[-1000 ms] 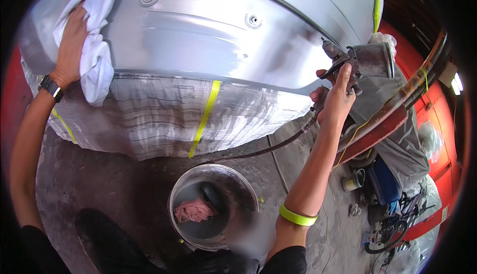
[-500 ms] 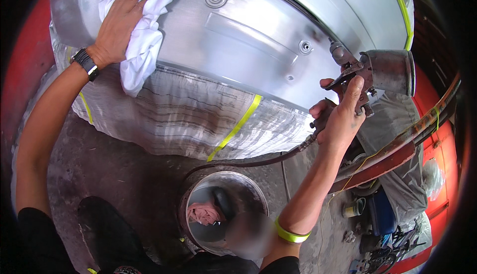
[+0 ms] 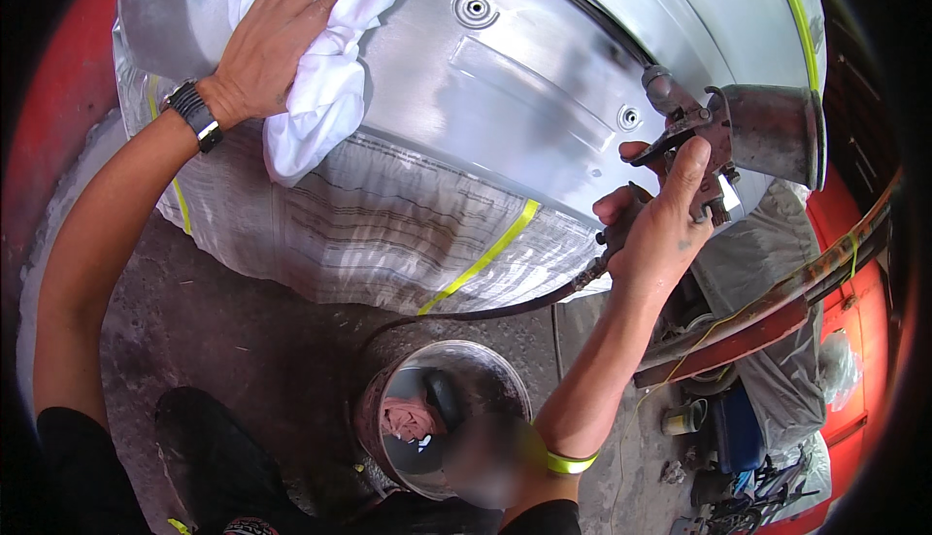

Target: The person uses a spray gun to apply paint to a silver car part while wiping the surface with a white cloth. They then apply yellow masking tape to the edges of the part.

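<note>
Below, hose (image 3: 524, 308) trails from spray gun (image 3: 716, 137); bucket (image 3: 493, 375) stands alongside.

This looks like a body-and-paint workshop, and a well-used one. A large curved silver-grey panel (image 3: 417, 79) meets a masking sheet (image 3: 320, 234) crossed by bright yellow tape (image 3: 485, 255), and a spray gun (image 3: 716, 137) (its cup (image 3: 777, 135) stained dark) trails a hose (image 3: 524, 310). On the grimy grey floor (image 3: 282, 341) stands a bucket (image 3: 497, 375) with a pink rag (image 3: 410, 418) inside; a grey cover (image 3: 762, 263) drapes beside piled clutter (image 3: 777, 491).
</note>
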A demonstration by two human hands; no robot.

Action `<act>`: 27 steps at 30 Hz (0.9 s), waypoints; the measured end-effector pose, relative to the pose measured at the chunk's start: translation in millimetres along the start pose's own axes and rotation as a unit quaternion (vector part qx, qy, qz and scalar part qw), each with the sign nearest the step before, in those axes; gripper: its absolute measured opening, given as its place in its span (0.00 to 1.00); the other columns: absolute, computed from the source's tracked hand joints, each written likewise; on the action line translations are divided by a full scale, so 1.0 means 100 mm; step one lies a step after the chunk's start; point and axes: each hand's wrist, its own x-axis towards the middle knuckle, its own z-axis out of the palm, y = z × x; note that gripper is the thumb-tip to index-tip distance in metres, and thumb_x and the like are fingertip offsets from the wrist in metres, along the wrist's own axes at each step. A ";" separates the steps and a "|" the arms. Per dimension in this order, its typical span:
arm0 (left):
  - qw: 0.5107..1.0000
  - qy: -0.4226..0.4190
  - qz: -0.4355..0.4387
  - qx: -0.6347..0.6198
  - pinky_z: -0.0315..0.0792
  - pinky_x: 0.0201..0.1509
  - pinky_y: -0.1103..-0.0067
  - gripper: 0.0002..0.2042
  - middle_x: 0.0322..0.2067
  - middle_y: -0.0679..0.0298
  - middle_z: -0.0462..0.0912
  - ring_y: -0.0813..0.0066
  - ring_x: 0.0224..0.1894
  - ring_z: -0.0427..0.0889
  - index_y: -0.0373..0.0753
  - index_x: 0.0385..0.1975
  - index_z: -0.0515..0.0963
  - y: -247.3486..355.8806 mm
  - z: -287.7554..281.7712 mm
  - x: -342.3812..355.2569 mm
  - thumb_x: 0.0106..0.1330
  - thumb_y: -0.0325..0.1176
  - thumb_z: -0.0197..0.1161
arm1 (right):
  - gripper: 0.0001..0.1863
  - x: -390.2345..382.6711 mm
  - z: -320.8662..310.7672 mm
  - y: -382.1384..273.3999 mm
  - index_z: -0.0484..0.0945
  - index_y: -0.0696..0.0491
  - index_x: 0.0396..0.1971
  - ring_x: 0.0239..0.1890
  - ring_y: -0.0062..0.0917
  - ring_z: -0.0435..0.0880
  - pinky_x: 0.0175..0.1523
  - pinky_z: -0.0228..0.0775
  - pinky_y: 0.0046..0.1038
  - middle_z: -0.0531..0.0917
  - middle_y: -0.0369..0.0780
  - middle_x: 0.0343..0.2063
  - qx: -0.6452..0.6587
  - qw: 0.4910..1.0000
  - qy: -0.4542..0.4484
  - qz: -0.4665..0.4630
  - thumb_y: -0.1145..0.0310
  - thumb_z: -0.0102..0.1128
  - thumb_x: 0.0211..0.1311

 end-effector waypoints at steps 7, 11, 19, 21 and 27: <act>1.000 -0.006 -0.008 -0.002 0.52 0.79 0.52 0.32 0.70 0.38 0.63 0.39 0.74 0.61 0.25 0.57 0.71 0.02 -0.02 0.02 0.58 0.42 0.69 | 0.26 -0.02 0.10 -0.02 0.76 0.59 0.49 0.11 0.21 0.74 0.14 0.65 0.20 0.84 0.43 0.29 0.020 1.000 -0.008 -0.008 0.46 0.54 0.77; 1.000 -0.003 -0.006 0.002 0.52 0.79 0.52 0.32 0.70 0.37 0.63 0.38 0.74 0.61 0.25 0.57 0.71 0.01 -0.02 -0.01 0.58 0.41 0.69 | 0.26 -0.08 0.17 -0.09 0.76 0.59 0.50 0.11 0.21 0.74 0.14 0.65 0.20 0.84 0.43 0.29 0.025 1.000 -0.014 -0.008 0.47 0.55 0.77; 1.000 -0.009 0.000 -0.009 0.53 0.78 0.51 0.31 0.70 0.36 0.62 0.37 0.74 0.60 0.25 0.55 0.72 0.03 -0.07 0.04 0.58 0.43 0.69 | 0.25 -0.14 0.30 -0.16 0.77 0.60 0.48 0.11 0.21 0.76 0.15 0.65 0.20 0.84 0.43 0.29 0.049 0.997 -0.063 -0.003 0.48 0.57 0.76; 1.000 -0.010 -0.002 -0.017 0.53 0.78 0.51 0.30 0.71 0.36 0.61 0.37 0.74 0.60 0.25 0.54 0.72 0.03 -0.09 0.05 0.58 0.43 0.68 | 0.25 -0.16 0.34 -0.20 0.78 0.60 0.47 0.11 0.20 0.76 0.15 0.65 0.20 0.84 0.42 0.28 0.053 0.996 -0.078 0.004 0.48 0.58 0.76; 1.000 -0.006 -0.010 -0.028 0.54 0.78 0.51 0.28 0.70 0.38 0.62 0.40 0.75 0.60 0.25 0.52 0.74 0.03 -0.07 0.03 0.57 0.40 0.68 | 0.25 -0.19 0.45 -0.23 0.81 0.60 0.46 0.13 0.18 0.75 0.17 0.65 0.20 0.83 0.41 0.28 0.048 0.994 -0.099 0.002 0.48 0.60 0.75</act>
